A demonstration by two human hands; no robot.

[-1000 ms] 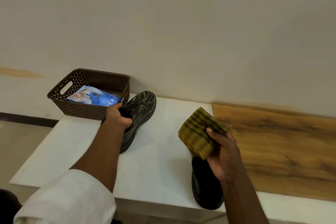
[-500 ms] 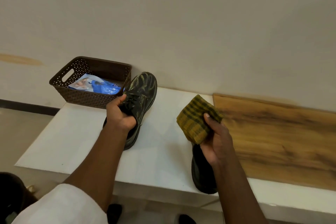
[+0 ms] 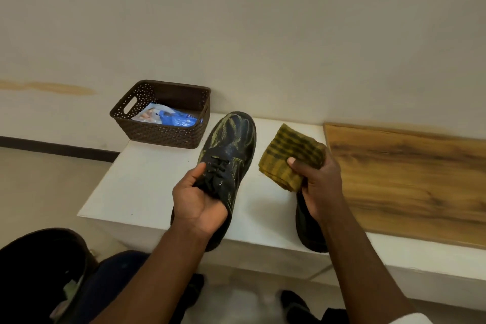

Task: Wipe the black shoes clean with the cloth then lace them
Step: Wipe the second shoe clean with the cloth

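Note:
My left hand (image 3: 196,202) grips a black shoe (image 3: 230,144) by its collar and laced part, toe pointing away; yellowish streaks mark its upper. Just right of that shoe, my right hand (image 3: 319,181) holds a folded yellow-and-black checked cloth (image 3: 290,155) in the air. The second black shoe (image 3: 306,229) stands on the white table (image 3: 136,181) near the front edge, mostly hidden behind my right hand and forearm.
A brown perforated basket (image 3: 163,134) with a blue-and-white packet (image 3: 168,117) stands at the table's back left, against the wall. A wooden board (image 3: 410,181) covers the right part of the table. My legs and the floor are below the front edge.
My left hand has drawn the black shoe away from the basket, nearer to me and toward the cloth. My right hand with the cloth stays above the second shoe.

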